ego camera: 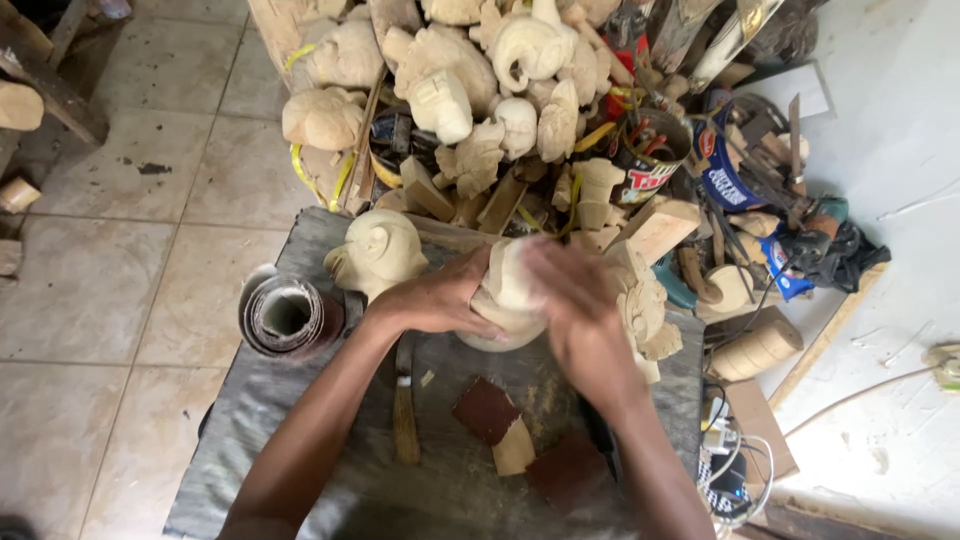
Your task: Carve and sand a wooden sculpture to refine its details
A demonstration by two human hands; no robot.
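Two reddish sandpaper scraps (487, 410) lie near your worktop's (260, 440) front edge. Mid-worktop, your left hand (435, 298) and blurred right hand (575, 300) each keep a clenched grip on the pale, smooth wooden carving (508, 290). Beyond the far edge, a round printed tin (655, 160).

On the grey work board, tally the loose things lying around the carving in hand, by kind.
Sandpaper pieces, reddish-brown: 2
Sandpaper roll: 1
Brush: 1
Pale wooden head carving: 1
Small wood block: 1
Total: 6
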